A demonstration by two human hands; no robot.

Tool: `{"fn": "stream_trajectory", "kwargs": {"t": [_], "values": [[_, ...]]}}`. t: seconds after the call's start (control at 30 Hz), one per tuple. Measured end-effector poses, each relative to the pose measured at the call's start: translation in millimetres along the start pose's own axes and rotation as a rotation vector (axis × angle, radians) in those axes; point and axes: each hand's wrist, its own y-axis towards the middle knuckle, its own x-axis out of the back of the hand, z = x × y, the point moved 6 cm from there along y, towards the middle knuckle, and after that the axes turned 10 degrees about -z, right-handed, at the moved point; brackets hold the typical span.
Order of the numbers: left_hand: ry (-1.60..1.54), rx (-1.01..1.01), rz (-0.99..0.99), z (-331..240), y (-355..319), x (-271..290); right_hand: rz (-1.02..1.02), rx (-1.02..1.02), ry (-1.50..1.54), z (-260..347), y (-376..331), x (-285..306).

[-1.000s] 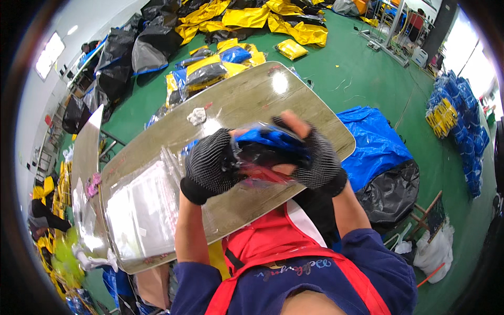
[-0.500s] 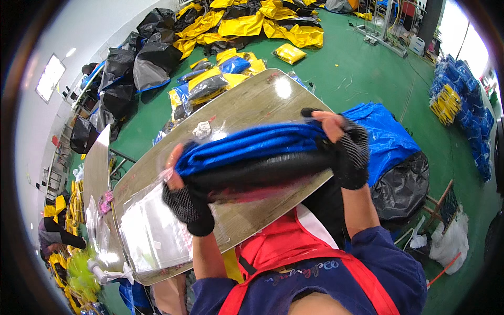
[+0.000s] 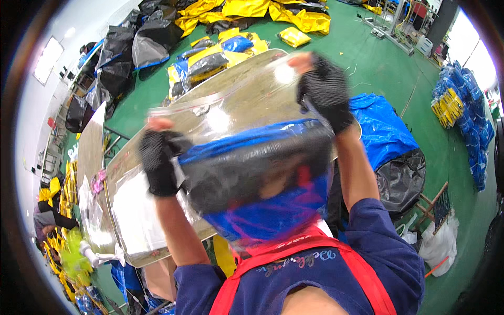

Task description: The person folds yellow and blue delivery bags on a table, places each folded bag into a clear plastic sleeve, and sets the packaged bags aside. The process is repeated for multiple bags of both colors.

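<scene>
A folded blue and black sheet point(image 3: 247, 176) hangs in front of my chest inside a clear plastic bag point(image 3: 207, 105). The bag's top edge stretches between my hands above the table. My left hand point(image 3: 159, 160), in a black fingerless glove, is closed on the left end of that edge. At the other end, my right hand point(image 3: 325, 94) in a matching glove grips the upper right corner. Motion blurs both hands and the bag. The sheet lies well below the bag's mouth, its black part above a broad blue part.
Clear plastic sleeves point(image 3: 139, 210) lie on the wood-topped table point(image 3: 118, 176). Beyond it are yellow and blue packed bundles point(image 3: 210, 63) on the green floor. A blue and black sheet point(image 3: 386, 134) lies to the right. At far left, a person point(image 3: 50, 218) bends beside yellow bundles.
Both hands have risen and lifted the bag's top edge. The sheet, earlier a thick roll between my hands, now hangs lower in the bag and shows more of its black and blue face.
</scene>
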Motion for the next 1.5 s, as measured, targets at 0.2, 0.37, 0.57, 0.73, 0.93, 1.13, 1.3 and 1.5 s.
{"fn": "stream_trajectory", "kwargs": {"t": [0.2,0.37,0.57,0.73,0.93,1.13,1.3,1.5], "values": [[-0.542,0.957,-0.014,183.7,-39.8,-37.1,0.316,-1.189,0.39,-230.3,-83.5,-47.9],[-0.017,0.494,0.16,244.2,-41.9,-23.2,0.371,-1.116,0.312,-260.1,-113.7,-37.7],[0.083,0.564,-0.037,279.5,-44.6,-12.0,0.062,-0.14,-0.444,-229.4,-93.1,-47.5],[-0.275,0.812,0.01,265.3,-12.1,-39.3,-0.065,-0.413,-0.29,-290.8,-63.9,-16.3],[-0.296,0.764,0.057,263.0,7.9,-18.6,0.595,0.182,-0.37,-181.4,-59.1,-158.9],[-0.124,0.487,0.198,239.5,9.7,-25.2,0.831,0.625,-0.657,-184.8,-81.2,-251.0],[-0.264,0.575,0.244,240.6,2.1,-12.5,0.746,0.345,-0.788,-232.3,-24.5,-252.7],[-0.219,0.679,0.236,261.5,5.8,4.7,-0.99,0.192,-0.534,-223.4,169.9,43.9]]}}
